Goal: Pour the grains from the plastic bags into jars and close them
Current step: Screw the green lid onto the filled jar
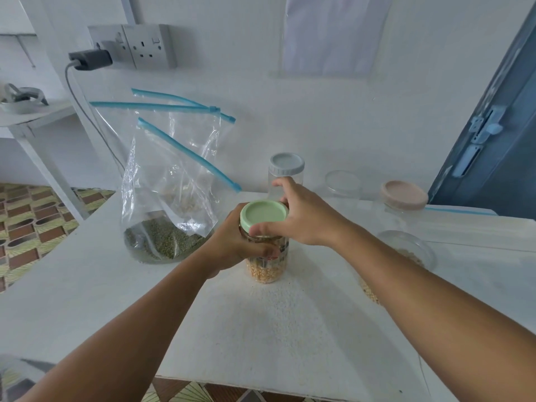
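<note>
A glass jar (266, 271) with yellow grains in it stands at the middle of the white table (87, 285). My left hand (237, 245) grips the jar's upper body. My right hand (301, 216) curls round the pale green lid (262, 213) on top of it. To the left, a clear zip bag (171, 181) with a blue seal holds green grains (162, 242) at its bottom; another such bag stands behind it. Behind the hands are a jar with a grey lid (286, 164), an open lidless jar (343, 184) and a jar with a pink lid (403, 195).
A flattened clear bag (406, 248) with a few yellow grains lies at the right, partly hidden by my right forearm. A wall socket (145, 46) with a plugged charger (90, 59) sits above the bags. A blue door (499, 134) stands at the far right. The patterned floor (26, 224) shows on the left.
</note>
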A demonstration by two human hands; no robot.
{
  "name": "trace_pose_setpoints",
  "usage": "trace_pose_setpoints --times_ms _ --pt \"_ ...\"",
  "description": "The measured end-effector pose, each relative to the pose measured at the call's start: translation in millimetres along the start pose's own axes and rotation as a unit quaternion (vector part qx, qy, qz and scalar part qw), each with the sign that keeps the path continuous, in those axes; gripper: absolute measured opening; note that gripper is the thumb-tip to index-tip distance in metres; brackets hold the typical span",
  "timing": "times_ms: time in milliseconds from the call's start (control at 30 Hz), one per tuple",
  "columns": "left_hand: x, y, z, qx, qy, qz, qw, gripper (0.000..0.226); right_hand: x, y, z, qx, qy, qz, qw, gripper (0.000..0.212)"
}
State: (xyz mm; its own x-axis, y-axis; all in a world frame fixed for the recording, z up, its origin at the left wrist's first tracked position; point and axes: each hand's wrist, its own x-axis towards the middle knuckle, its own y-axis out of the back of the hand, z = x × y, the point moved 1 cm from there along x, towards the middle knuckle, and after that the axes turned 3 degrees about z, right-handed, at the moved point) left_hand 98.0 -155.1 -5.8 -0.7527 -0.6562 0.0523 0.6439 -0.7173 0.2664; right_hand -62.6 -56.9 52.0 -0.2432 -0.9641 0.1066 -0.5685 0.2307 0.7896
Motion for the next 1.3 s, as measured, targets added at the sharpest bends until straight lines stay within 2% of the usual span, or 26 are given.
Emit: trace_pose_setpoints --times_ms 100,133,167,267,333,400,500,567,700,733,833,900,1300 --pt "0.0 -0.8 0.6 -0.006 0.004 -0.003 1.0 0.079 0.9 8.5 5.3 0.1 -0.015 -0.098 0.99 0.106" --pt "0.2 -1.3 0.6 -0.006 0.003 -0.002 1.0 0.08 0.7 9.2 8.1 0.109 -0.013 -0.107 0.988 0.102" --pt "0.2 -1.4 0.4 -0.005 0.002 -0.001 1.0 0.08 0.4 7.8 9.9 0.097 -0.009 -0.096 0.991 0.1" --pt "-0.1 -0.8 0.5 -0.002 0.0 -0.002 1.0 0.081 -2.1 -2.0 9.5 0.044 -0.01 0.007 0.999 0.105" --pt "-0.5 -0.8 0.8 0.0 0.0 -0.003 1.0 0.08 -2.8 -5.9 7.2 0.029 -0.001 0.029 0.999 0.11" --pt "0.0 -1.0 0.3 0.001 0.0 -0.002 1.0 0.08 -2.1 -3.8 7.0 0.068 -0.007 -0.016 0.998 0.111" --pt "0.8 -0.9 -1.5 0.004 0.0 0.001 1.0 0.081 -6.7 -1.7 7.7 0.138 -0.022 -0.086 0.986 0.097" --pt "0.9 -0.1 -3.5 0.009 -0.002 0.002 1.0 0.083 -10.5 -7.6 10.7 0.114 -0.01 -0.071 0.991 0.094" --pt "0.1 -1.6 -4.3 0.01 0.01 -0.014 1.0 0.087 -13.2 -7.3 17.1 0.113 -0.025 0.041 0.992 0.09" --pt "0.5 -2.0 -4.6 0.006 0.014 -0.017 1.0 0.088 -12.8 -4.9 18.5 0.119 -0.028 0.039 0.992 0.09" --pt "2.2 -2.6 -5.6 -0.005 0.018 -0.019 1.0 0.09 -10.3 -2.5 19.4 0.12 -0.014 -0.038 0.992 0.106" --pt "1.7 -3.5 -6.0 -0.005 0.017 -0.015 1.0 0.091 -7.5 -5.4 18.9 0.11 -0.007 -0.051 0.993 0.109" --pt "6.1 -6.8 -9.5 0.022 -0.013 0.003 1.0 0.088 -14.3 -30.2 15.3 0.092 -0.001 0.122 0.988 0.092"
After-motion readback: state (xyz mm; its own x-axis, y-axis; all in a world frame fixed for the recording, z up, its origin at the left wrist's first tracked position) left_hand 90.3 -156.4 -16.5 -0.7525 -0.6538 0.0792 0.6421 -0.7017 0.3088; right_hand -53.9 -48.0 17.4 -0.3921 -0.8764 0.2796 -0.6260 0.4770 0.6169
